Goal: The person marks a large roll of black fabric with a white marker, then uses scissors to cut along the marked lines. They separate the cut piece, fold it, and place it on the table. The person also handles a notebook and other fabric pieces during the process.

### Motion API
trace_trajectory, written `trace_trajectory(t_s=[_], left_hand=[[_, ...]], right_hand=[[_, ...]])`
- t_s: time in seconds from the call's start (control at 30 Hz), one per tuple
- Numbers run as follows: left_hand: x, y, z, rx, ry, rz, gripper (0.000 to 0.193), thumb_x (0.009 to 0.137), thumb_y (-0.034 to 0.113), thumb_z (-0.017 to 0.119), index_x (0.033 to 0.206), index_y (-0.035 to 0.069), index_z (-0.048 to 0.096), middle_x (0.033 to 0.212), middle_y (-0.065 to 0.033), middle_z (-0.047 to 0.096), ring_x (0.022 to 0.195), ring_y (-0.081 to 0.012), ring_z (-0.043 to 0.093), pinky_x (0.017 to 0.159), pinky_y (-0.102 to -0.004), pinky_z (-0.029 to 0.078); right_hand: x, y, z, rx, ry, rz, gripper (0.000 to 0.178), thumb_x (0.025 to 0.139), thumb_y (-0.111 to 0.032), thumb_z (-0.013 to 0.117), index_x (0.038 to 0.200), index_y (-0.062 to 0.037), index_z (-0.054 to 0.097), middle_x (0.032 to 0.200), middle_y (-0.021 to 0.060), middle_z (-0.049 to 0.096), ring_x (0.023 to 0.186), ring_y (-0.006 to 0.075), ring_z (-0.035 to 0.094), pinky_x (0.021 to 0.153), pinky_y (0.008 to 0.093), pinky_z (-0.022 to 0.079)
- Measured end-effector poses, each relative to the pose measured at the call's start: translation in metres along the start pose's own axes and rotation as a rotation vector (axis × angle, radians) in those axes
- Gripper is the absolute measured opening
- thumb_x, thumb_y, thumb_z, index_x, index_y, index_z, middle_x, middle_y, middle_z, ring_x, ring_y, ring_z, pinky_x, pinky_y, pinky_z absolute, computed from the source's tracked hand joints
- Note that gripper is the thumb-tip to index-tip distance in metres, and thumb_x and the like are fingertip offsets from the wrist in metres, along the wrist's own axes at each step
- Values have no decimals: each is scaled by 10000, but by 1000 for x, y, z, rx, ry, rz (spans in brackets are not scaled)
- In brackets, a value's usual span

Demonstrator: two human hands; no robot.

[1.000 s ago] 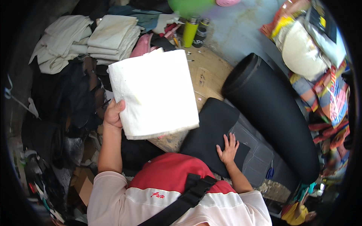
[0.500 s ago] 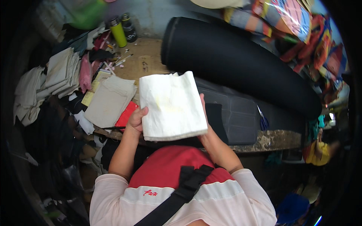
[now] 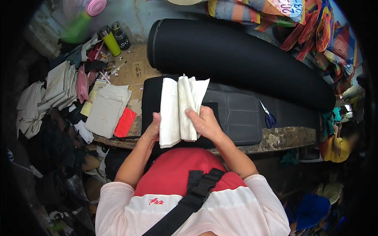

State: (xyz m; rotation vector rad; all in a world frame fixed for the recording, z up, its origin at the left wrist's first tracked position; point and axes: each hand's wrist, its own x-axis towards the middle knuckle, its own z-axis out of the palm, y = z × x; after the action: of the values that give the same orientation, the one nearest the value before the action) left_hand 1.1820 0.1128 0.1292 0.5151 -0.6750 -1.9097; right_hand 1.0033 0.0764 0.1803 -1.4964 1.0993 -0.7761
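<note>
A white folded cloth (image 3: 169, 112) is held upright in front of my chest, bent into several thick folds. My left hand (image 3: 152, 129) grips its left edge, with the thumb along the side and the fingers hidden behind. On the other side, my right hand (image 3: 206, 123) has its thumb pressed on the front of a fold, the fingers mostly out of sight. Below the cloth, a dark grey seamed pad (image 3: 240, 114) and black fabric (image 3: 151, 92) lie on the worktable. Scissors with blue handles (image 3: 270, 119) rest right of the pad.
A large black fabric roll (image 3: 236, 51) crosses the table's back. Beige cloth (image 3: 106, 110), a red packet (image 3: 125, 122) and stacked folded cloths (image 3: 59, 84) lie left. Two bottles, one yellow-green (image 3: 110, 42), stand by the wall. At far right is a person in yellow (image 3: 338, 149).
The white cloth has gone from a flat, broad square to a narrower bundle of upright folds. My right hand has come round from its right edge to the front, thumb now on a fold.
</note>
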Motion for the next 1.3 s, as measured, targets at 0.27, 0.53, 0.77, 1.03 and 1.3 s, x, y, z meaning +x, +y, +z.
trace_trajectory(t_s=[0.27, 0.53, 0.77, 1.03, 1.3], left_hand=[[3, 16, 6, 86, 299, 17, 559, 626, 45, 489, 1159, -121, 465, 1060, -194, 590, 942, -281, 617, 858, -364, 502], [-4, 19, -86, 531, 649, -209, 585, 693, 156, 614, 1186, -114, 452, 1058, -219, 583, 902, -282, 625, 794, -377, 528], [-34, 1, -137, 1589, 1116, -291, 864, 577, 517, 786, 1090, -132, 536, 1004, -257, 602, 891, -241, 628, 590, -368, 527], [-44, -6, -129, 1104, 823, -224, 643, 601, 420, 787, 893, -127, 620, 822, -198, 656, 736, -239, 645, 619, -365, 508], [-61, 57, -137, 1439, 1057, 157, 406, 612, 218, 764, 844, -86, 627, 745, -186, 656, 647, -269, 639, 626, -346, 490]], right_hand=[[-24, -19, -44, -38, 108, -31, 228, 820, -106, 527, 911, 85, 614, 737, 137, 653, 660, 148, 613, 620, 314, 493], [-34, 28, -132, -690, 578, 230, 460, 770, -132, 631, 1156, 88, 513, 955, 213, 638, 762, 290, 651, 716, 362, 505], [-17, 105, -27, -823, 341, -469, 646, 764, -301, 679, 1313, -79, 421, 1365, 208, 357, 1274, 346, 339, 1017, 505, 294], [-12, 160, 16, -1042, -253, -307, 636, 846, -512, 492, 1368, -173, 361, 1478, 100, 212, 1372, 296, 154, 1067, 564, 142], [-88, 159, -93, -985, 748, 522, 831, 641, -539, 726, 1259, -48, 468, 1289, 237, 423, 1219, 357, 395, 952, 520, 329]])
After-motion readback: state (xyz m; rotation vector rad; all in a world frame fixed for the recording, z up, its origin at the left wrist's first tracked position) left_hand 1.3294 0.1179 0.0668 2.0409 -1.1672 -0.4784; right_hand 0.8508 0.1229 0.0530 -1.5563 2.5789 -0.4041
